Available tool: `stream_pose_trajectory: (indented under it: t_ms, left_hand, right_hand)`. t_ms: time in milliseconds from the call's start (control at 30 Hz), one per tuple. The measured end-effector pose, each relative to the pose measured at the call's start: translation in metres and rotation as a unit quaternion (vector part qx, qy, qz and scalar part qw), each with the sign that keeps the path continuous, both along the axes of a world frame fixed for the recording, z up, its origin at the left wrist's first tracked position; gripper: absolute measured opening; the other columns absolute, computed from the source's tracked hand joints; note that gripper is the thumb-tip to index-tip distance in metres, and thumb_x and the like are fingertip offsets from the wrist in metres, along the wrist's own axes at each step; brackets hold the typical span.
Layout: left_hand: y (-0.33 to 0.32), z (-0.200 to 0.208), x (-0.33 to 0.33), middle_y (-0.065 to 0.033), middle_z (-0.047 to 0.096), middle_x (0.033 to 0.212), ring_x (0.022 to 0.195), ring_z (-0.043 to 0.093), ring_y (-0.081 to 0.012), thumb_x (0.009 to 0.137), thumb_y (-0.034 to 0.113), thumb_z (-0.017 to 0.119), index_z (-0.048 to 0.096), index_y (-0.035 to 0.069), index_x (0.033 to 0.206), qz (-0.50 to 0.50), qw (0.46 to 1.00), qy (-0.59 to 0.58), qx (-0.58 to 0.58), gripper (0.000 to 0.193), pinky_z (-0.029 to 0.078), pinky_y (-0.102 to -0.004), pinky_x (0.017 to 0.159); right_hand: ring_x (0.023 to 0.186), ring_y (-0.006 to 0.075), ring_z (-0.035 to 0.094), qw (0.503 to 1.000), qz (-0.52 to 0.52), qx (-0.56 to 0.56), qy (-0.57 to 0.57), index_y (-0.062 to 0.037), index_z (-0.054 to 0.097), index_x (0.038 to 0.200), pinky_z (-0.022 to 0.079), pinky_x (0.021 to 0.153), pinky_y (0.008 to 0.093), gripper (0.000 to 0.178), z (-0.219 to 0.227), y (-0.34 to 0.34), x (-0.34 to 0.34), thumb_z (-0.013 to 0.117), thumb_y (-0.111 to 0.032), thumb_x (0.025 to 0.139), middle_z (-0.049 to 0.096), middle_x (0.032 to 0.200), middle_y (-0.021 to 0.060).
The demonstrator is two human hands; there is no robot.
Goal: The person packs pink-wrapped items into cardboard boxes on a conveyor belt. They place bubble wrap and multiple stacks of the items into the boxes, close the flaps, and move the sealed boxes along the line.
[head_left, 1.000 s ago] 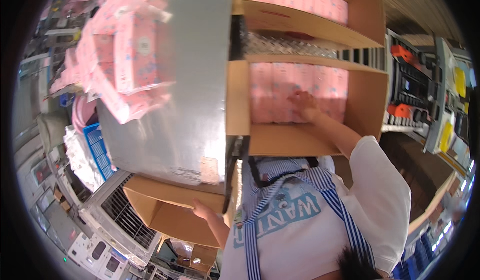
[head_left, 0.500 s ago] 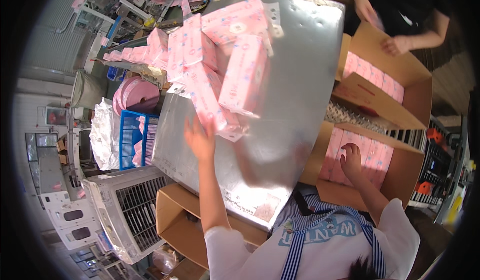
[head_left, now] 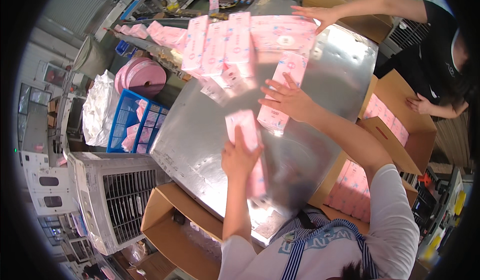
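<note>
My left hand (head_left: 241, 157) grips a pink tissue pack (head_left: 244, 121) near the front of the metal table, thumb and fingers across its width. That pack is slightly blurred. Just beyond, my right hand (head_left: 290, 99) lies with fingers spread over a second pink pack (head_left: 295, 65), which rests at a slant on the table (head_left: 320, 130). Several more pink packs (head_left: 215, 45) stand side by side at the table's far left. Another pack (head_left: 282, 32) lies crosswise at the far side, with a co-worker's hand (head_left: 322, 17) at its right end.
Cardboard boxes of pink packs stand at the right, one near me (head_left: 350, 190) and one by the co-worker (head_left: 420, 130). At the left are a blue basket (head_left: 127, 110), a large pink roll (head_left: 145, 77) and a grilled machine (head_left: 120, 200). Another open box (head_left: 170, 225) sits below the table's front-left edge.
My right hand has moved from the near box onto a pack on the table. My left hand has drawn a pack nearer. The far packs stand more in line; the co-worker reaches over the table.
</note>
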State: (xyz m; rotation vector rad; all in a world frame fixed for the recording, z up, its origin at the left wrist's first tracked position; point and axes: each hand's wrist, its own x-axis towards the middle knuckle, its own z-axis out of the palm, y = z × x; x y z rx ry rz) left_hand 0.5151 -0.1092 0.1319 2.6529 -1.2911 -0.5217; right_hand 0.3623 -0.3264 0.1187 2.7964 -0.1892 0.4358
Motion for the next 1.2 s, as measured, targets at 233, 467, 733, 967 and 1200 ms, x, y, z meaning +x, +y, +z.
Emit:
stream_pose_trajectory:
  t_ms: [233, 467, 733, 967, 1200]
  left_hand:
    - [0.067, -0.05, -0.001, -0.0136, 0.064, 0.116, 0.106, 0.061, -0.0191, 0.086, 0.029, 0.069, 0.03, 0.003, 0.144, 0.126, 0.853, 0.426, -0.275, 0.075, 0.047, -0.0296, 0.089]
    - [0.008, -0.065, -0.025, -0.02, 0.049, 0.133, 0.119, 0.052, -0.0244, 0.088, 0.031, 0.066, 0.016, 0.005, 0.15, 0.127, 0.752, 0.58, -0.287, 0.084, 0.042, -0.0329, 0.098]
    - [0.052, -0.043, -0.077, -0.0124, 0.052, 0.128, 0.112, 0.055, -0.0208, 0.082, 0.01, 0.07, 0.035, 0.001, 0.137, -0.025, 0.79, 0.509, -0.34, 0.066, 0.044, -0.0345, 0.097]
    - [0.085, -0.03, -0.121, -0.0084, 0.063, 0.113, 0.104, 0.06, -0.0185, 0.076, 0.009, 0.077, 0.058, 0.0, 0.119, -0.131, 0.82, 0.528, -0.18, 0.048, 0.047, -0.0329, 0.091]
    - [0.059, -0.025, -0.241, -0.019, 0.063, 0.112, 0.095, 0.065, -0.0344, 0.074, 0.037, 0.077, 0.035, 0.004, 0.142, -0.346, 0.8, 0.462, -0.164, 0.087, 0.051, -0.0394, 0.084]
  right_hand:
    - [0.103, 0.0296, 0.061, 0.862, -0.353, 0.32, 0.171, 0.0002, 0.051, 0.118, 0.044, 0.096, 0.0432, 0.081, 0.045, 0.033, 0.054, 0.075, -0.057, 0.067, 0.062, 0.107, 0.0154]
    - [0.116, 0.0249, 0.053, 0.458, -0.345, 0.816, -0.075, -0.0042, 0.037, 0.142, 0.044, 0.095, 0.0351, 0.072, -0.035, 0.042, -0.058, 0.058, -0.049, 0.089, 0.051, 0.134, 0.0131]
    - [0.126, 0.0197, 0.042, 0.502, -0.177, 0.829, -0.172, -0.0032, 0.03, 0.145, 0.036, 0.105, 0.0376, 0.079, 0.009, 0.121, -0.144, 0.074, -0.015, 0.079, 0.045, 0.138, 0.0102]
    - [0.124, 0.0203, 0.044, 0.552, -0.178, 0.767, -0.275, -0.0031, 0.031, 0.143, 0.038, 0.104, 0.0362, 0.092, 0.025, 0.191, -0.219, 0.082, -0.008, 0.067, 0.047, 0.136, 0.0103]
    - [0.108, 0.0192, 0.056, 0.545, -0.307, 0.675, -0.392, 0.0005, 0.045, 0.133, 0.046, 0.093, 0.0355, 0.066, 0.046, 0.271, -0.399, 0.074, -0.023, 0.08, 0.061, 0.115, 0.0103]
